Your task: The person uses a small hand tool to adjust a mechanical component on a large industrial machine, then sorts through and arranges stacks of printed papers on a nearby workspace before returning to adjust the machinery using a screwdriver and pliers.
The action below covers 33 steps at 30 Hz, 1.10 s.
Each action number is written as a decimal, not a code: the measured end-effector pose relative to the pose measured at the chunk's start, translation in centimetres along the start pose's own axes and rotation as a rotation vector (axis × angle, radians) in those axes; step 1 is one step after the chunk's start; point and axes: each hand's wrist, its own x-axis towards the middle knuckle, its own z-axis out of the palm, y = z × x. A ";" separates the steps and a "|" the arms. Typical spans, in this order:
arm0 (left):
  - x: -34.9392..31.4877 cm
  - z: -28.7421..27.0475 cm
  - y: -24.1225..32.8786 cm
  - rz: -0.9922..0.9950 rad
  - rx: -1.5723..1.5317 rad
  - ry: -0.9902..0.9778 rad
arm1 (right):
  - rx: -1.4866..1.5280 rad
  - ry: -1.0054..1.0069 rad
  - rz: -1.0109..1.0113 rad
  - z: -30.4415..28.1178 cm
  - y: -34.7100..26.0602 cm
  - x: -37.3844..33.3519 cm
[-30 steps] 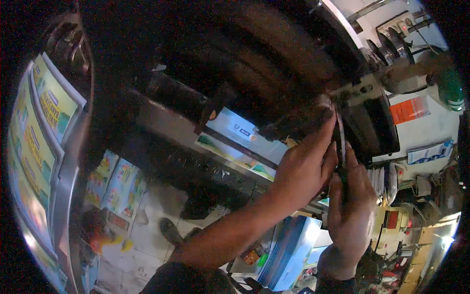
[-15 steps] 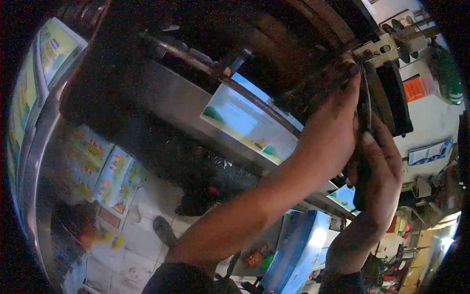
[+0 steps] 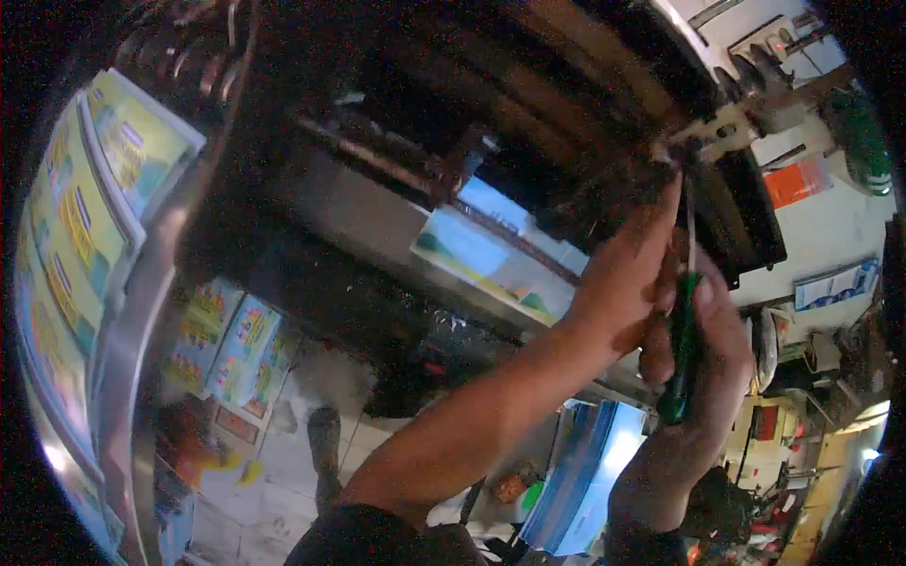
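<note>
My right hand (image 3: 713,330) is wrapped round the green handle (image 3: 676,377) of a screwdriver, whose thin metal shaft (image 3: 691,231) points up toward a dark machine. Further up, my left hand (image 3: 642,231) reaches to a small metal fitting (image 3: 672,151) at the machine's edge. Its fingertips are drawn together there beside the shaft's end. Shadow and blur hide what they pinch, and whether the screwdriver's tip touches the fitting. A pale metal bracket (image 3: 725,130) adjoins this spot on the right.
Dark machine rollers (image 3: 566,66) fill the upper middle. Printed sheets (image 3: 71,236) are stacked at far left, with more stacks (image 3: 231,344) on the tiled floor. A blue-edged stack (image 3: 585,472) stands below my arms. An orange packet (image 3: 795,184) lies on a white surface at right.
My right hand has come down and slightly left, and the screwdriver's green handle now shows plainly. My left hand stays at the fitting. The whole view has shifted a little.
</note>
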 end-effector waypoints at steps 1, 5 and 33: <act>0.1 0.6 -0.6 0.160 0.087 0.093 | -0.088 0.101 0.013 0.4 -0.2 -0.8; -0.5 1.3 -0.4 -0.098 0.144 -0.038 | -0.569 0.099 -0.012 0.4 0.2 -2.0; -5.8 0.7 -1.7 -0.599 -1.053 -0.104 | -0.417 0.179 -0.153 5.1 0.0 -0.6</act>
